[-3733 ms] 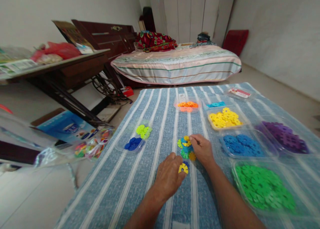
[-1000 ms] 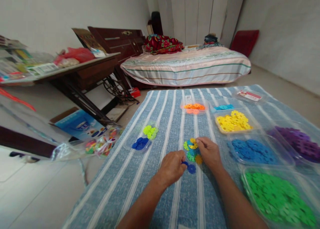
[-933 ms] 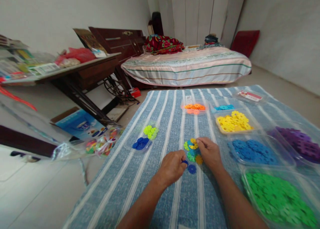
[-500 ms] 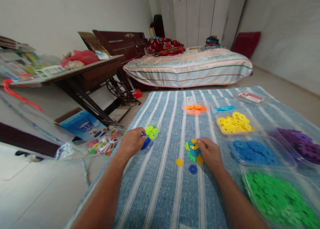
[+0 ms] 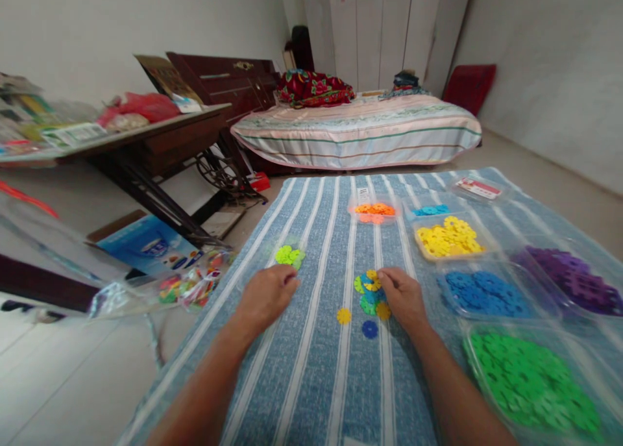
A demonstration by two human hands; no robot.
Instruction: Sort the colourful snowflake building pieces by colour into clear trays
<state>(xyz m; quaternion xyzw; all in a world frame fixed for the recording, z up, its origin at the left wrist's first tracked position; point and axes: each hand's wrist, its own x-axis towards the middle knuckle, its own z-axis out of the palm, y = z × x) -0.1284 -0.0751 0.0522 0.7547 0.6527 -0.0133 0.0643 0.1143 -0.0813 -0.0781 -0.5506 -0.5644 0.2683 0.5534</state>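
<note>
A small cluster of joined plastic discs, green, yellow and blue, lies on the striped blue cloth. My right hand pinches its right edge with closed fingers. My left hand is curled over the near end of a clear tray, beside the tray's lime green discs. It hides the dark blue discs there, and what its fingers hold is hidden. A loose yellow disc and a loose blue disc lie between my hands.
Clear trays of sorted discs line the right side: orange, cyan, yellow, blue, purple, green. A bag of mixed pieces lies off the cloth at left, near a dark table. A bed stands behind.
My left hand left the cluster and reached left to the tray of lime and dark blue discs. A yellow and a blue disc now lie loose. My right hand stayed on the cluster.
</note>
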